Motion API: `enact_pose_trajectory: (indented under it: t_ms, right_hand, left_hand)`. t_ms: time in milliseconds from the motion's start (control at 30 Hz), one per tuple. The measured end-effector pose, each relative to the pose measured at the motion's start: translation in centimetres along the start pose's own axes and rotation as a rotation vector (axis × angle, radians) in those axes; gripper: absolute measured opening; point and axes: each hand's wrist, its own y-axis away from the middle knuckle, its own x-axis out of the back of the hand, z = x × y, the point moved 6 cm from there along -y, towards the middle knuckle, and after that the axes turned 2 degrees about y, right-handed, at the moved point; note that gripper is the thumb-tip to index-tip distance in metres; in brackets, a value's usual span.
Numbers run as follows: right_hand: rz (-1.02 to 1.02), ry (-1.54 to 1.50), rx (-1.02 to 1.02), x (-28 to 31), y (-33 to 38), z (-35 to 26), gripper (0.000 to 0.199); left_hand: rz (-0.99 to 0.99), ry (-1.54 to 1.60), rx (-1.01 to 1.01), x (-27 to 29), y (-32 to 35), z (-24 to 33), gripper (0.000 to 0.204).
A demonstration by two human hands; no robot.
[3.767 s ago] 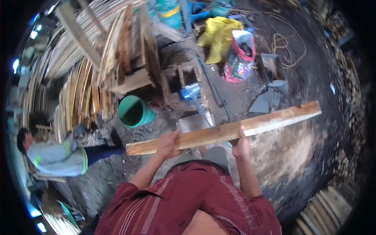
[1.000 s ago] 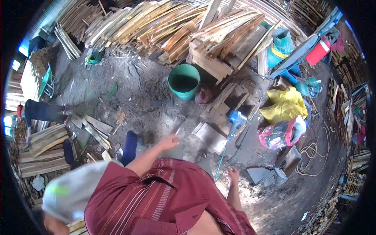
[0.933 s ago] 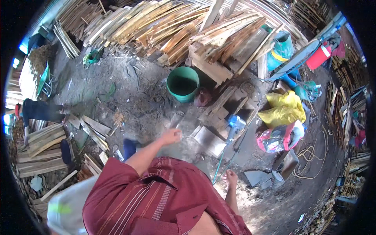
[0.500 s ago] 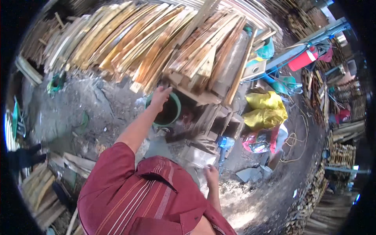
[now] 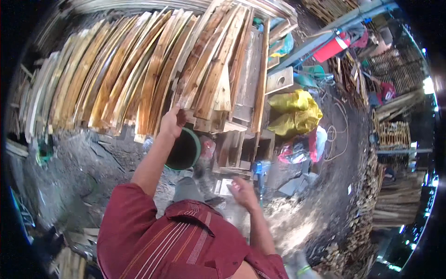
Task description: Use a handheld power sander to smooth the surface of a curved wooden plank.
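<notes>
My left hand (image 5: 173,122) is at the near end of a long wooden plank (image 5: 186,69), its fingers curled against the wood. The plank leans among many others in a row. Just below that hand stands a round green-rimmed bucket (image 5: 200,151), dark inside. My right hand (image 5: 244,193) hangs in the air, slightly blurred, with loosely bent fingers and nothing visible in them. Close to it are a flat white piece (image 5: 224,187) and a blue power drill (image 5: 261,168), upright against a wooden box frame (image 5: 227,156).
Right of the box frame lie a yellow sack (image 5: 297,114) and a pink-and-silver bag (image 5: 295,151). A red cylindrical container (image 5: 331,48) sits by a blue-grey beam (image 5: 297,55). Rope (image 5: 344,135) is looped on the dirt floor. Stacked sticks (image 5: 367,186) line the right side.
My view has shifted, so the planks and bucket appear lower and further left. My left hand has moved to the plank's end. My right hand has come up and forward from beside the drill.
</notes>
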Motion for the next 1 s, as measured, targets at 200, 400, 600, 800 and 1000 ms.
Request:
enact_pose_trajectory:
  t_ms: [200, 400, 600, 800, 1000]
  right_hand:
    - [-0.054, -1.13, -0.019, 1.3, -6.3, -4.5, 0.048]
    - [-0.271, -1.319, -0.241, 0.7, -12.1, -10.7, 0.042]
    - [0.257, -0.547, -0.19, 4.6, -9.7, -4.0, 0.03]
    - [0.504, -0.306, -0.073, 11.2, 1.0, 6.9, 0.026]
    - [0.634, -0.603, 0.047, 11.8, 11.1, 12.5, 0.021]
  left_hand:
    - [-0.327, -0.512, 0.257, -4.8, 17.5, -3.5, 0.043]
    - [-0.7, -1.086, 0.2, 4.8, 20.5, -12.9, 0.057]
    - [-1.029, -1.242, 0.331, -0.6, 21.8, -15.7, 0.048]
    - [-0.806, -1.316, 0.032, -1.7, 19.9, -17.2, 0.047]
    - [-0.895, -1.009, -0.061, -13.1, 27.3, -20.9, 0.099]
